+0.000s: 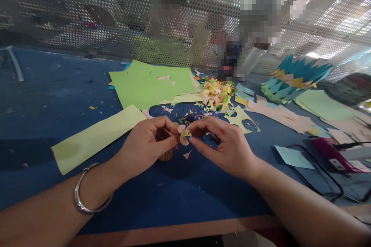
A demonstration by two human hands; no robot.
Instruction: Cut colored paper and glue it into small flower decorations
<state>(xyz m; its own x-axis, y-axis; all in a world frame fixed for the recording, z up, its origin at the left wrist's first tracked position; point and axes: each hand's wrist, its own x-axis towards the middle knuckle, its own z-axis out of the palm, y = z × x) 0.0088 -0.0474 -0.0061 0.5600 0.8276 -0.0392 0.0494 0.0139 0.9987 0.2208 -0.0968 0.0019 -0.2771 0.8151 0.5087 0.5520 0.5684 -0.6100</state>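
Observation:
Between my hands, over the middle of the blue table, is a small paper flower (183, 139) with pale peach petals and a yellow centre. My left hand (150, 139) pinches it from the left, thumb against curled fingers. On the other side, my right hand (223, 142) has its thumb and fingertips closed at the yellow part. A ribbed brown piece (166, 155) shows below my left hand; most of it is hidden. Just under the flower lies a small pale paper scrap (187, 155). Beyond my fingers a dark blue pen-like tool (197, 116) rests on the table.
Large green sheets (153, 85) and a yellow-green strip (98, 139) lie left. Behind sits a heap of small paper flowers (218, 92). At right are a teal paper basket (295, 79), paper strips (284, 115) and a purple power strip (330, 154) with black cables. Perforated metal (121, 19) stands behind.

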